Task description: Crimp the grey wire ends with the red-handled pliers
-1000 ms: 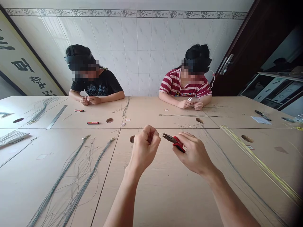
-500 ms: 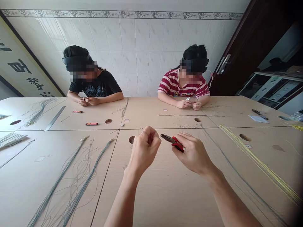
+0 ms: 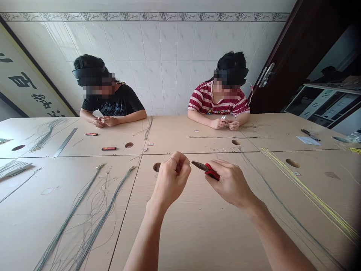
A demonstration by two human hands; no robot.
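Observation:
My right hand [image 3: 229, 180] is closed round a pair of pliers [image 3: 212, 172] with red handles, whose dark jaws point left. Pinched fingers of my left hand [image 3: 172, 178] face the plier tips, a small gap between them. A tiny piece at those fingertips meets or nearly meets the jaws; it is too small to make out, and the curled fingers hide the rest. Left of my forearm lie two bundles of thin grey-green cords [image 3: 113, 201] with small pale metal ends. Yellow cords [image 3: 304, 192] stretch across the table right of my right hand.
Two people [image 3: 111, 98] [image 3: 218, 96] sit across the table [image 3: 191, 229], their hands at small work. A steel ruler [image 3: 65, 142], two red-and-black sticks [image 3: 108, 148], small loose pieces [image 3: 225, 149] and a pen [image 3: 309, 134] lie about. Round holes [image 3: 292, 163] pierce the tabletop.
The plier jaws look closer together than before and their tips sit slightly lower. Both my hands stay in nearly the same place.

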